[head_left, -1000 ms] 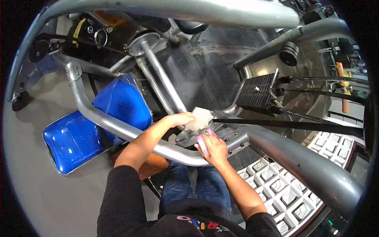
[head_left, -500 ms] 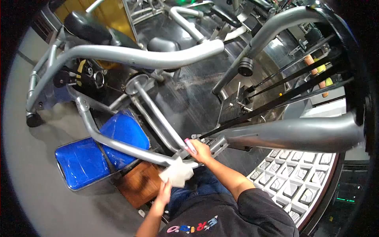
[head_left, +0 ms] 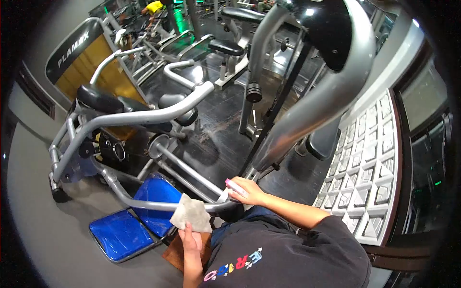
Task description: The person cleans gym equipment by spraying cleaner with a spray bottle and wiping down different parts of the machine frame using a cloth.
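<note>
My left hand (head_left: 191, 238) is closed on a pale grey-white cloth (head_left: 191, 213), held up in front of the silver machine frame (head_left: 152, 206). The fingers of my right hand (head_left: 247, 191) are wrapped round a small whitish object with a pink end (head_left: 236, 187), beside the lower joint of the frame. What the small object is, I cannot make out. Below and left of the frame is a folding chair with a blue seat (head_left: 121, 234) and a blue back (head_left: 158, 204). Part of a brown wooden surface (head_left: 175, 253) shows under my left hand.
A thick silver upright (head_left: 307, 117) rises at the right, with a black strap beside it. White patterned wall panels (head_left: 365, 180) stand further right. More gym machines and a yellow panel (head_left: 98, 62) are behind. A person in yellow (head_left: 154, 6) is far off.
My view has tilted up toward the room. My left hand has come off the frame with the cloth and is now raised nearer my body. My right hand keeps hold of the small object.
</note>
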Demonstrator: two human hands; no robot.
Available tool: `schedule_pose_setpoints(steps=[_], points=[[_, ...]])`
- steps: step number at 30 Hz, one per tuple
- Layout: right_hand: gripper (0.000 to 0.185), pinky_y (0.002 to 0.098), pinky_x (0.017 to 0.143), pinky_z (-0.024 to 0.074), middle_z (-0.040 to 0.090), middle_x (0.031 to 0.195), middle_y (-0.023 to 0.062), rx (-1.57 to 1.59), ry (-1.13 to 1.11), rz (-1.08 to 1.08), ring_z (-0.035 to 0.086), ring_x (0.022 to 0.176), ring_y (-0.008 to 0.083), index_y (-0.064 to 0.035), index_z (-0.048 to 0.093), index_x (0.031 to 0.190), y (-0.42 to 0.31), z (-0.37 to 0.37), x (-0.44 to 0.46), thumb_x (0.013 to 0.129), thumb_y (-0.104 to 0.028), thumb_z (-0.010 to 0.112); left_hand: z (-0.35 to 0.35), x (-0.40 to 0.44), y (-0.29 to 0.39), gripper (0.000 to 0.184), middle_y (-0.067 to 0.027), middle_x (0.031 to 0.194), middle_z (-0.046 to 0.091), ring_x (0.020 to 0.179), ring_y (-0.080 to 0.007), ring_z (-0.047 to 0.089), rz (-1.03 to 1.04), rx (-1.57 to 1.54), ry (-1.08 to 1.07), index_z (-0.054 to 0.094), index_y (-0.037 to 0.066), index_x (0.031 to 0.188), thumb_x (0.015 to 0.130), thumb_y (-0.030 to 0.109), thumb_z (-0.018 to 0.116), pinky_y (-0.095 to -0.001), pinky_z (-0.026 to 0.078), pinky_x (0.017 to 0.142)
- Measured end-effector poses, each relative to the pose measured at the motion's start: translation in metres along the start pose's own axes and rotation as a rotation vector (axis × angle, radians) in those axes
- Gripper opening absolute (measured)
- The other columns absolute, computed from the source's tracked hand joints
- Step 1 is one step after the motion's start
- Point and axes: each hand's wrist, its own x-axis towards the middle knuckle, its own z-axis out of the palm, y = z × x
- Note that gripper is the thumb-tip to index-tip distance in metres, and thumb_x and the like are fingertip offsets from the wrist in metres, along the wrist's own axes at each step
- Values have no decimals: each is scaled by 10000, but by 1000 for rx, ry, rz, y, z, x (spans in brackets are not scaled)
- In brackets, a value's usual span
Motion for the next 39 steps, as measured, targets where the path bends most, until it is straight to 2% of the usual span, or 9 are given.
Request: schedule_pose_setpoints(steps=[5,8,17,21,24,28,31,36,39], points=[[343,423,724,504,624,900,129,-144,-128,208,626,849,341,-84,615,1009,-26,-20,-63,901,-408,585,14,35,23,459,-105,1363,507,1258,-260,494,-87,-127,22,390,61,1400,989,215,527,-454,390,1067],[325,432,706,503,618,885,121,-263,-181,244,622,837,339,-99,618,1001,-44,-21,-96,903,-407,582,17,48,25,425,-106,1353,513,1244,-256,504,-107,-32,-69,404,60,1387,995,183,514,-441,401,1057],[300,421,675,495,598,855,108,-279,-112,230,614,809,326,-91,589,969,-51,-25,-132,887,-378,613,43,47,5,443,-125,1361,500,1254,-234,481,-271,231,-276,402,-21,1376,982,136,529,-379,354,1075],[296,418,677,496,595,859,106,-267,-66,168,613,821,321,-88,586,971,-40,-34,-140,879,-366,620,69,29,-7,457,-129,1368,496,1254,-234,479,-301,251,-275,409,-22,1377,976,152,543,-378,355,1070],[293,424,664,494,588,854,103,-245,-46,153,610,811,322,-90,579,947,-28,-50,-155,877,-371,623,87,14,-27,465,-139,1351,508,1265,-266,476,-296,312,-256,408,-10,1373,972,177,548,-402,373,1065],[303,424,669,497,591,856,106,-194,-70,162,616,809,320,-90,586,956,-1,-88,-187,883,-383,617,127,-8,-56,389,-139,1302,560,1204,-221,521,-161,638,-337,489,-56,1311,990,164,502,-336,368,1045],[330,422,707,499,607,869,116,-182,-157,177,619,834,329,-74,599,972,18,-117,-214,893,-395,596,169,-30,-82,385,-137,1282,579,1177,-218,544,-139,636,-311,507,-58,1295,993,181,494,-330,388,1024],[316,447,703,492,599,862,113,-145,-202,190,614,833,329,-96,590,952,52,-166,-250,899,-407,571,214,-61,-129,396,-130,1240,607,1147,-218,561,-246,745,-245,538,-54,1270,983,219,512,-337,412,989],[317,439,718,490,594,853,112,-171,-90,254,610,850,326,-95,588,937,59,-198,-265,900,-410,568,245,-70,-151,380,-131,1216,623,1135,-213,570,-293,744,-278,557,-55,1246,981,215,512,-333,414,985]])
